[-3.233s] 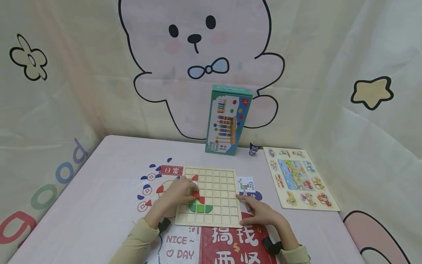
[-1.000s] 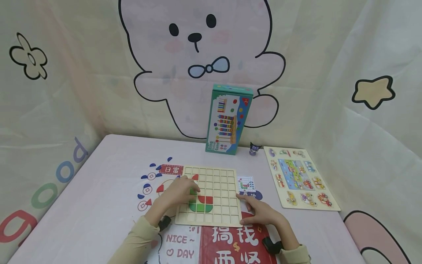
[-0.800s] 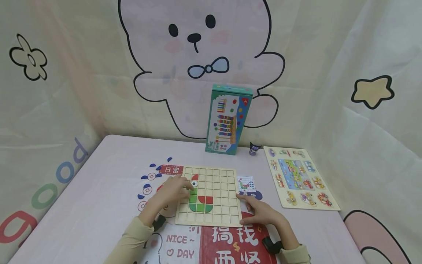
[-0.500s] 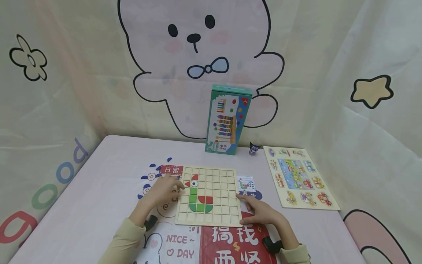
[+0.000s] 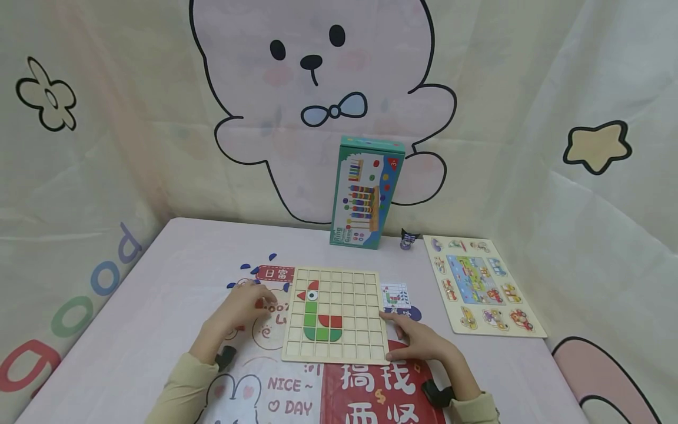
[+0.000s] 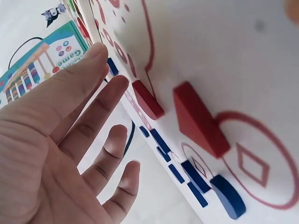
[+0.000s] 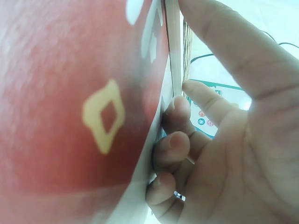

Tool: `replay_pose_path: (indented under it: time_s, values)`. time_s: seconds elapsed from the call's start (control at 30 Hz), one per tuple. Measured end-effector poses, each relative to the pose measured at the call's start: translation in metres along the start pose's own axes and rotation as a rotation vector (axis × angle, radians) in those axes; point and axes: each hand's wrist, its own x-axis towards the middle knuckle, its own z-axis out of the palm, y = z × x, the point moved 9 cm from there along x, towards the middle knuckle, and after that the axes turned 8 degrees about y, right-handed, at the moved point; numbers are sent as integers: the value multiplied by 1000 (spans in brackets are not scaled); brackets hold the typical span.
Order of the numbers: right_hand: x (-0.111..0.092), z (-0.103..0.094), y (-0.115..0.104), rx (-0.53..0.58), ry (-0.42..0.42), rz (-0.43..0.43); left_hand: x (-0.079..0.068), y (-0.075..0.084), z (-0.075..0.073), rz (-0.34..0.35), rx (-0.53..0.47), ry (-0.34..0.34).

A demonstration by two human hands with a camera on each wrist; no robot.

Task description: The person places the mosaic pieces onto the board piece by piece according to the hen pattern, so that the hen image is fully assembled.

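My left hand (image 5: 245, 306) hovers left of the wooden grid board (image 5: 360, 347), fingers relaxed, holding nothing. Its wrist view shows a red triangular piece (image 6: 198, 119), another red piece (image 6: 148, 100) and several blue pieces (image 6: 229, 198) lying close beyond the fingertips. On the board, a bird-like figure is laid out: an eye tile (image 5: 312, 295), green squares (image 5: 310, 318), a red square (image 5: 336, 321) and other red and green pieces. With thumb and index finger spread apart, my right hand (image 5: 415, 338) touches the board's right edge; its other fingers are loosely bent.
A pattern card (image 5: 396, 296) lies right of the board. At the back stand a green Ring Game box (image 5: 365, 194) and a small purple figure (image 5: 408, 240). A picture puzzle board (image 5: 498, 324) lies at the right. Printed lettering covers the mat (image 5: 291, 394).
My left hand has let go of a red square, now beside the red rounded piece, and moved left off the board, uncovering the eye tile and red triangle. My right hand stays put.
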Motion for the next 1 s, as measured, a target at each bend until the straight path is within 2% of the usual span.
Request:
replay_pose_path:
  time_s: [0.17,0.63,1.0]
  values:
    - [0,-1,-1,-13,8,-11,-1,-7,-4,0,67,5]
    - [0,0,0,-6,-3,-2,-8,-27,-14,-46,117,5]
    - [0,0,-1,3,-3,-5,-7,-24,-16,-29,151,15]
